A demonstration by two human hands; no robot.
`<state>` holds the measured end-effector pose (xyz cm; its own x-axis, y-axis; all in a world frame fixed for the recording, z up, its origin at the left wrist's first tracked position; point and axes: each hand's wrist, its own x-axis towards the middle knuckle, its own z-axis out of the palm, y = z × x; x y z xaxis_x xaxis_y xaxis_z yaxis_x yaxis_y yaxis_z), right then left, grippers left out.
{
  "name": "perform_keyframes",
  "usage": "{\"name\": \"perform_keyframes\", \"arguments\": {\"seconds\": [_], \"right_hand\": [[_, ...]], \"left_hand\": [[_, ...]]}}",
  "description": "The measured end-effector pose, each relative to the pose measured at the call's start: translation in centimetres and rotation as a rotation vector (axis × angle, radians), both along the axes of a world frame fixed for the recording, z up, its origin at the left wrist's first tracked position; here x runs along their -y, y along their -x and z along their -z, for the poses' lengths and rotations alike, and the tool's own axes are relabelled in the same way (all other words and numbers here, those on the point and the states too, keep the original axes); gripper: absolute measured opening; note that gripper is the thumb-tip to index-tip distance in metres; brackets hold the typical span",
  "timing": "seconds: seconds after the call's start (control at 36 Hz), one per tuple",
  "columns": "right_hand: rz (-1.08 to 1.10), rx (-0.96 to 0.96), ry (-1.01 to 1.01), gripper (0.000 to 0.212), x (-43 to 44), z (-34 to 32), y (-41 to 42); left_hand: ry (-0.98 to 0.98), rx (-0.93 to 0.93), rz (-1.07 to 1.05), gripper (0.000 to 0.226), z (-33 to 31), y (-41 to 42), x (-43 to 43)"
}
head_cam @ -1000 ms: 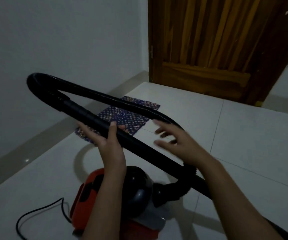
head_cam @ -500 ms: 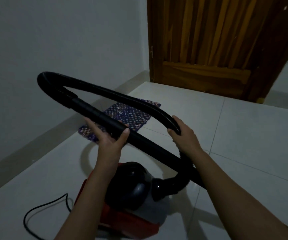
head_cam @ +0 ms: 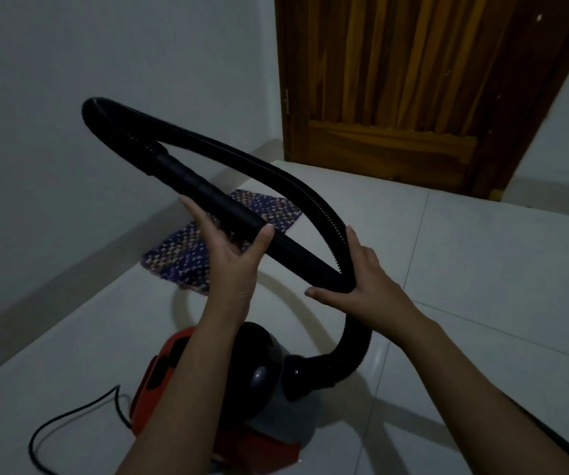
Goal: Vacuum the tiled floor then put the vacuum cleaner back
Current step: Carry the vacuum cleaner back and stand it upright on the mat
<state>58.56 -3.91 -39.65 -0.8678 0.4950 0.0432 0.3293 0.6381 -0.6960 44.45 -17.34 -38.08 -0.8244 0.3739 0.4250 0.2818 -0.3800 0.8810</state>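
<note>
Above the canister vacuum (head_cam: 242,382): left hand (head_cam: 231,255) clasping rigid wand (head_cam: 207,197); right hand (head_cam: 365,286) pinching corrugated hose (head_cam: 276,173) against it. Risk: folded hose springing loose if grip slackens.

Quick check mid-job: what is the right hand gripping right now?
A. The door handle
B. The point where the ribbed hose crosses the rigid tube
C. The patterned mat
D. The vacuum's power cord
B: the right hand closes around the ribbed hose where it crosses the rigid tube, above the red vacuum cleaner, while the left hand holds the tube further up.
</note>
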Motion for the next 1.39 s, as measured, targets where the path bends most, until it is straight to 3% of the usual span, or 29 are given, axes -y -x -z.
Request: {"name": "perform_keyframes", "arguments": {"seconds": [0.25,0.5,0.64,0.72,0.83,1.0,1.11,1.28,1.39], "right_hand": [[0.020,0.078,-0.072,0.118,-0.6,0.6,0.9],[-0.010,0.021,-0.142,0.110,-1.5,1.9,2.4],[-0.034,-0.006,-0.145,0.106,-1.8,2.1,3.1],[-0.030,-0.011,-0.148,0.106,-2.0,2.2,3.4],[-0.029,-0.007,-0.130,0.105,-2.2,2.3,3.7],[-0.019,-0.014,-0.115,0.107,-2.4,2.7,4.3],[-0.018,-0.019,-0.095,0.107,-2.6,2.9,4.5],[-0.024,-0.034,-0.084,0.107,-2.7,2.9,4.5],[-0.029,-0.037,-0.086,0.106,-2.8,3.0,4.7]], "left_hand": [[0.007,0.024,0.015,0.115,1.0,-0.4,-0.8],[0.065,0.046,-0.091,0.113,1.6,-1.4,-0.7],[0.044,0.136,-0.065,0.094,1.4,-1.1,0.7],[0.181,0.082,-0.137,0.071,1.6,0.0,2.8],[0.512,-0.043,-0.318,0.046,3.9,2.4,7.9],[0.850,0.210,-0.504,0.050,10.0,3.6,15.1],[1.072,0.304,-0.395,0.043,13.1,3.5,16.3],[1.089,0.362,-0.293,0.056,17.2,3.9,17.8],[0.976,0.450,-0.304,0.047,16.4,3.5,17.6]]}}
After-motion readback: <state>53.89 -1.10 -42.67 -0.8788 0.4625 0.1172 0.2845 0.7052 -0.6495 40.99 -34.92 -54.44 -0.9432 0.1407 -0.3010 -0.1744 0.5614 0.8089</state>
